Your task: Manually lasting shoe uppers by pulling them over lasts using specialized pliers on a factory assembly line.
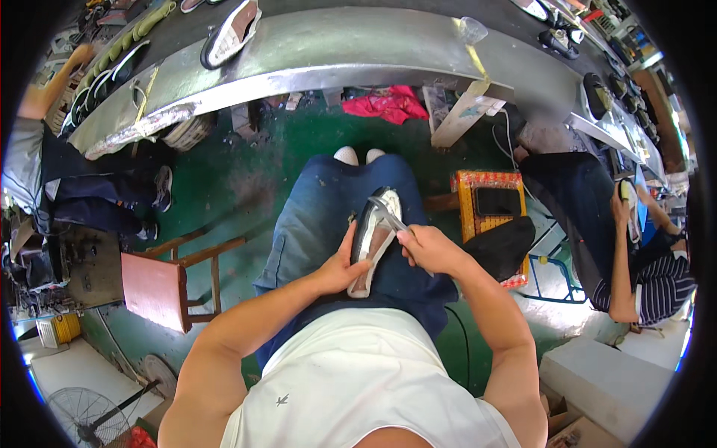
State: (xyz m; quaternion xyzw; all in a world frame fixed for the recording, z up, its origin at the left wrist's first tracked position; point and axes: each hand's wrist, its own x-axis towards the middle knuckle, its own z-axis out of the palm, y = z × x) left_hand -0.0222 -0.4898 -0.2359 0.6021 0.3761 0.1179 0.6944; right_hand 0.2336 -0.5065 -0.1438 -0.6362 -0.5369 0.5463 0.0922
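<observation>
A shoe upper with a dark side and a pale folded rim lies bottom up over my lap, its toe pointing away from me. My left hand is closed around its heel half, thumb across the brown bottom. In my right hand I grip metal pincers, whose head rests against the rim near the toe. The exact bite of the jaws is too small to make out. Beneath the shoe are my blue jeans.
A metal-edged bench crosses ahead, carrying a shoe and more shoes at both ends. A wooden stool stands left; a phone lies on an orange crate right. Co-workers sit right and stand left.
</observation>
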